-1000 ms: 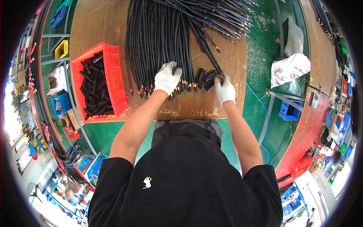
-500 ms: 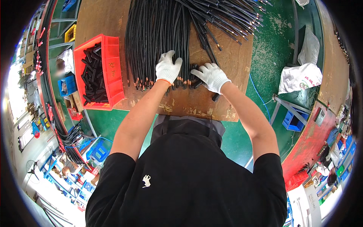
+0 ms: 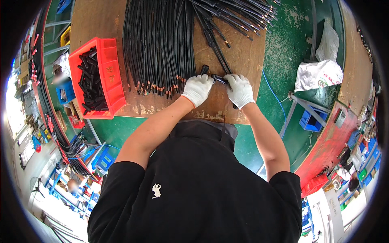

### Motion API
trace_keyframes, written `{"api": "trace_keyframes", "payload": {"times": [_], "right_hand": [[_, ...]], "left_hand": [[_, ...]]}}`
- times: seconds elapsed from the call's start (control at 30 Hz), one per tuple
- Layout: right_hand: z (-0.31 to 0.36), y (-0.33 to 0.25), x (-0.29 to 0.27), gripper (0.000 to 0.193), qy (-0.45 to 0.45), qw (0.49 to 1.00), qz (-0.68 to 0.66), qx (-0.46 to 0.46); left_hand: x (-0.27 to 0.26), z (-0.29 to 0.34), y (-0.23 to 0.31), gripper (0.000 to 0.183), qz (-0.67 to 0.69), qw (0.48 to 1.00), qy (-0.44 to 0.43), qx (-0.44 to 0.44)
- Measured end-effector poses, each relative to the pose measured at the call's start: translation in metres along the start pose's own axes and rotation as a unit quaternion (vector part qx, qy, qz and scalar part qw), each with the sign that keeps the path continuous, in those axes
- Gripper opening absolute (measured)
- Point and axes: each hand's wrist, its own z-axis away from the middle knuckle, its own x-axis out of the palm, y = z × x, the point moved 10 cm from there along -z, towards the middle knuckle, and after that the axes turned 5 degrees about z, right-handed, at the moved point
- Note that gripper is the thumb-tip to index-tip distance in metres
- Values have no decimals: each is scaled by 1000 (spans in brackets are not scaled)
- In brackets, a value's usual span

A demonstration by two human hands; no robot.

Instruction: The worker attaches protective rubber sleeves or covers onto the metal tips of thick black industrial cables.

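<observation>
Both of my hands wear white knit gloves and work near the table's front edge. My right hand [image 3: 240, 90] is closed on a short black sleeve [image 3: 219, 79] that points left toward my other hand. My left hand [image 3: 198, 90] has its fingers curled together at the right edge of the cable bundle; what they hold is hidden. Just beyond its fingertips lies another black sleeve [image 3: 204, 69]. The bundle of black cables [image 3: 158, 44] spreads over the table, its bare copper ends toward me. A black cable [image 3: 219, 52] runs down toward my right hand.
On the left of the brown wooden table [image 3: 97, 20] stands a red bin [image 3: 112, 77] full of black sleeves. More cables [image 3: 239, 16] fan out at the far right. Beyond the table's right edge are a white sack [image 3: 318, 76] and a blue crate [image 3: 312, 120] on the green floor.
My left hand has moved right, off the cable ends and close to the right hand. My right hand has turned and closed on the sleeve. The whole view has shifted slightly.
</observation>
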Motion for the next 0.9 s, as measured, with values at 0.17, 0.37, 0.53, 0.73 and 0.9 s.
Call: {"api": "trace_keyframes", "payload": {"times": [0.17, 0.37, 0.53, 0.73, 0.9], "right_hand": [[32, 33, -12, 39, 32, 984, -26, 173], [126, 69, 4, 66, -44, 884, 3, 465], [137, 64, 30, 54, 0, 891, -44, 451], [1, -2, -5, 47, 1, 970, -25, 242], [-44, -15, 31, 50, -114, 976, 98, 159]], "left_hand": [[-10, -8, -11, 28, 104, 984, -29, -143], [-17, 2, -54, 76, 136, 948, -43, -285], [-15, -16, -50, 88, 146, 943, -72, -291], [-22, -23, -80, 65, 215, 927, 20, -307], [-30, -30, -72, 54, 180, 936, -26, -302]]}}
